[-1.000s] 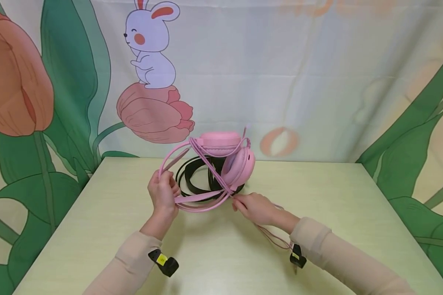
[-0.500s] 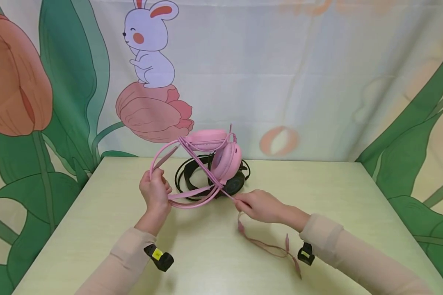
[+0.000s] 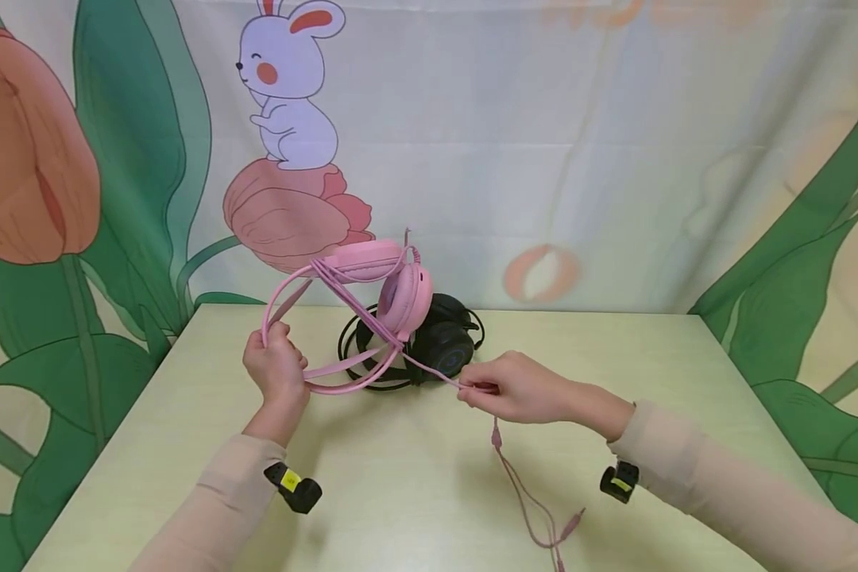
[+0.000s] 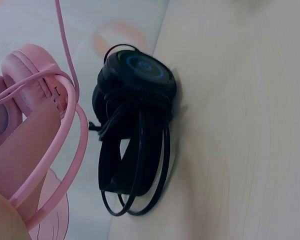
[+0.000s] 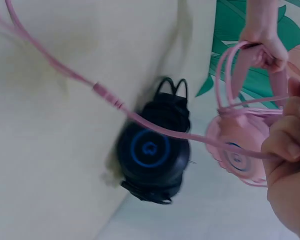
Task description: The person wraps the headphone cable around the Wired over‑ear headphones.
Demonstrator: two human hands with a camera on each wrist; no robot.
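Note:
A pink headset [image 3: 407, 302] hangs in the air over the table, its cable wound across the ear cups and headband. My left hand [image 3: 277, 365] grips it by the headband, fingers curled round the band. To the right, my right hand [image 3: 518, 388] pinches the pink cable [image 3: 432, 370], which runs taut from the headset. Below that hand dangles the cable's free end, with a splitter [image 5: 107, 95] and plugs [image 3: 573, 524]. Behind the pink headset a black headset [image 3: 443, 342] lies on the table, its own cable wrapped round it; the left wrist view shows it whole.
The pale table [image 3: 400, 492] ends at a printed curtain [image 3: 615, 159] at the back. Both sleeves carry a small black wrist camera [image 3: 296, 488]. The pink headset overlaps part of the black one in the head view.
The left hand has carried the pink headset left and slightly up, uncovering more of the black headset. The right hand has drawn the cable out rightward, and its loose end hangs lower.

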